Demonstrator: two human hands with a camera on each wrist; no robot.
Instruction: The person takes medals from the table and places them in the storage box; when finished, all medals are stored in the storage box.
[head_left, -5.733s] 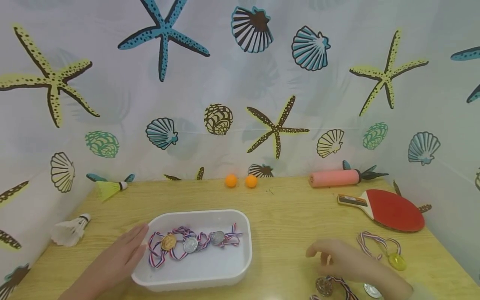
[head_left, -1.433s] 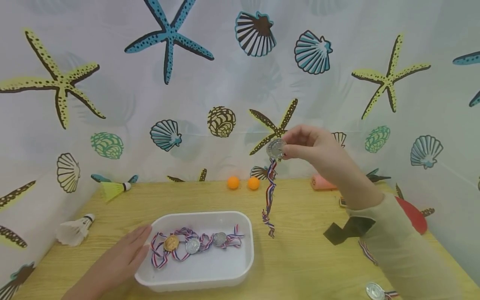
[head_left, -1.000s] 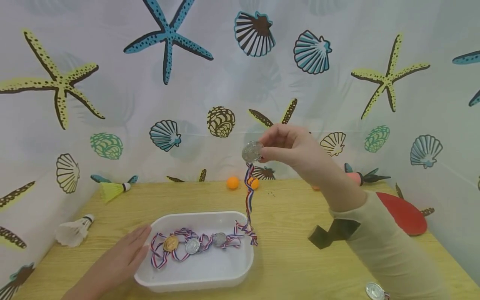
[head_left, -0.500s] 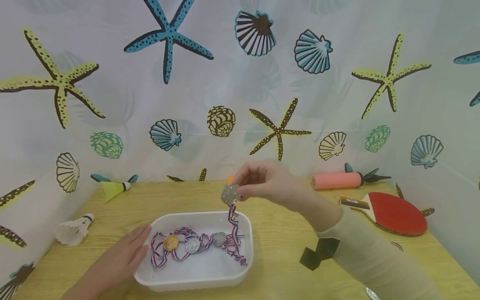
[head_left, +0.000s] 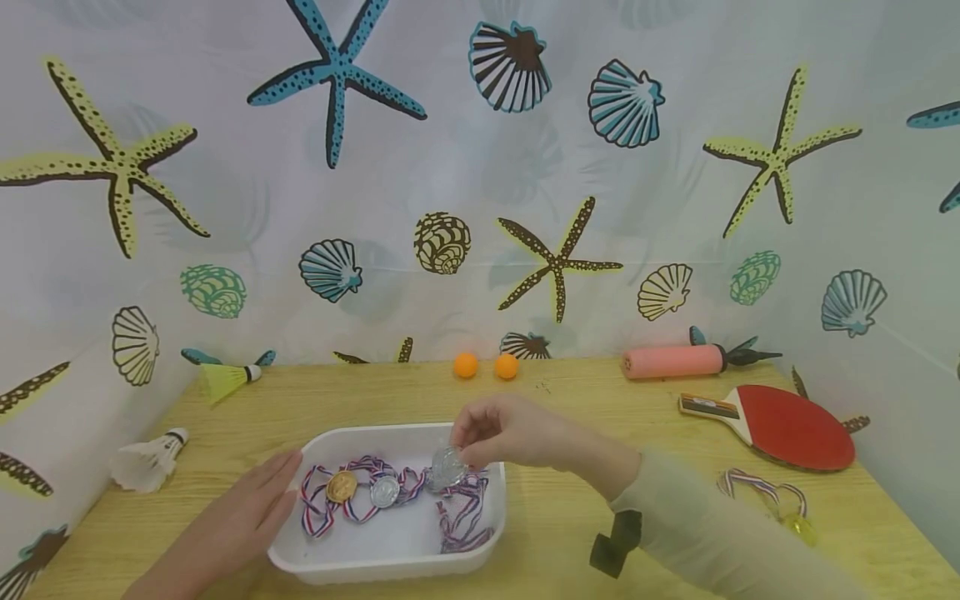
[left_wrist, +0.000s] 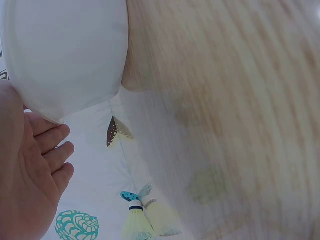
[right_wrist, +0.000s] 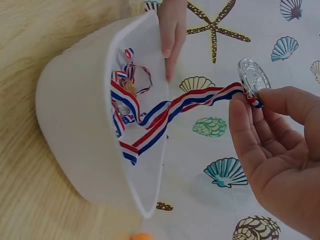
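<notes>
My right hand [head_left: 517, 433] pinches a silver medal [head_left: 447, 467] by its edge, over the right part of the white plastic tub [head_left: 390, 567]. Its red, white and blue ribbon [right_wrist: 170, 110] trails down into the tub in the right wrist view. Inside lie a gold medal [head_left: 342, 486] and a silver-coloured medal [head_left: 385, 491] on tangled ribbons; the held medal hides another one in the head view. My left hand [head_left: 240, 517], fingers extended, rests against the tub's left side; in the left wrist view the fingertips [left_wrist: 62, 131] are at the rim.
On the right are a ribboned yellow medal [head_left: 799, 527], a red table tennis bat [head_left: 798, 427] and a pink pump [head_left: 671, 362]. Two orange balls [head_left: 466, 365] stand at the back. A yellow shuttlecock [head_left: 225, 379] and a white shuttlecock [head_left: 148, 461] lie left.
My right hand took a silver-coloured medal from the right side, raised it, carried it left, then lowered it over the tub; its ribbon now lies inside. My left hand stayed at the tub.
</notes>
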